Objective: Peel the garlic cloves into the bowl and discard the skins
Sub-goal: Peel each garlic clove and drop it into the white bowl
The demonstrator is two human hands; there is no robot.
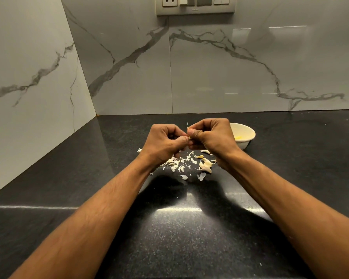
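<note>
Two hands, left hand point(165, 141) and right hand point(210, 135), pinch one small pale garlic clove point(188, 135) above scattered papery white skins point(181, 166) on the black speckled stone worktop point(189, 238).

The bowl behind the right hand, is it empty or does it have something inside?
Not empty. The white bowl stands upright, and something pale yellow shows inside; the right hand hides the rest.
</note>
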